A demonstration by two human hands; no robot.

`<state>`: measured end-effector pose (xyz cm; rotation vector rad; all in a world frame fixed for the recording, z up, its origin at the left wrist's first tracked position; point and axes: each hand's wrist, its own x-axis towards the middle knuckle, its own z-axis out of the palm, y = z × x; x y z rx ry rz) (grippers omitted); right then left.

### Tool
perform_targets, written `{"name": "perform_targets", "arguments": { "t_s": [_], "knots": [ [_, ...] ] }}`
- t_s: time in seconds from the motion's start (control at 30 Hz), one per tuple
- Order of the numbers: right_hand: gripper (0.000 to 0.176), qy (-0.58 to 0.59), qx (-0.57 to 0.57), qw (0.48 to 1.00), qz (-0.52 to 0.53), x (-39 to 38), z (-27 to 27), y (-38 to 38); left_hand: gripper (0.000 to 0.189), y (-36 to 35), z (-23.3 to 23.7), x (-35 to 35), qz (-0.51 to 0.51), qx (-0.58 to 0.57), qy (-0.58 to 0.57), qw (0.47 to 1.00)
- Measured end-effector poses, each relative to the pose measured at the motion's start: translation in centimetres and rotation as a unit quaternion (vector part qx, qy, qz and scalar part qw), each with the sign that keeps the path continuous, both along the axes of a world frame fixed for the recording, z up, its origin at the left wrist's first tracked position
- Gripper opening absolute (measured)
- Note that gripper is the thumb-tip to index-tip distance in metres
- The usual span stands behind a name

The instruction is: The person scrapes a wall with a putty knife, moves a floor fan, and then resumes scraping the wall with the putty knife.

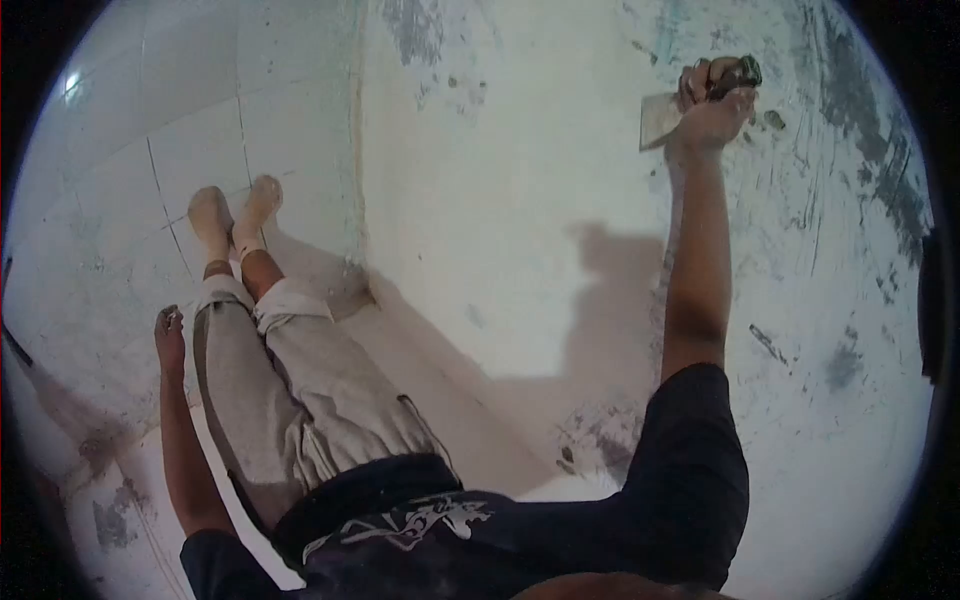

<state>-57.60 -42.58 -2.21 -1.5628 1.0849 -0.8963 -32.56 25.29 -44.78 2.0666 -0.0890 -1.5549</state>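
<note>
My right hand (715, 110) is stretched out to the upper right, its fingers wrapped round the dark handle of a scraper (657, 122). The flat, pale blade points left and lies against or very close to the wall (520, 180). Around the hand, the whitish wall surface is scuffed, with dark specks and smears. At the far left my left hand (171, 335) hangs low beside my leg. Its small fingers look curled in and smudged with white; anything inside them is too small to make out.
Pale floor tiles (190, 70) with dark joints lie under my feet (225, 215). Grey bare patches (865, 110) run down the wall's right side, and another patch (415, 30) shows near the top. My arm's shadow falls across the wall.
</note>
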Motion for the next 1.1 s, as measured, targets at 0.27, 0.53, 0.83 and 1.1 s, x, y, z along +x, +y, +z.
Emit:
{"name": "perform_targets", "arguments": {
  "t_s": [0.27,0.53,0.83,1.1],
  "knots": [
    [0.035,-0.034,0.015,0.982,0.188,2.0,1.2,0.8,0.024,-14.3,12.9,-1.7,0.022,-0.242,0.062,0.968],
    [0.032,-0.015,0.004,0.988,0.156,2.0,0.7,0.7,0.034,-24.8,26.2,-1.5,-0.066,-0.467,0.014,0.881],
    [0.032,-0.202,0.155,0.937,0.241,2.5,0.8,0.5,0.037,-25.4,27.4,-1.6,-0.138,-0.485,0.006,0.863],
    [0.03,-0.003,-0.013,0.993,0.113,4.2,0.4,0.3,0.034,-27.1,28.4,-1.4,-0.164,-0.484,-0.039,0.858]
  ]
}}
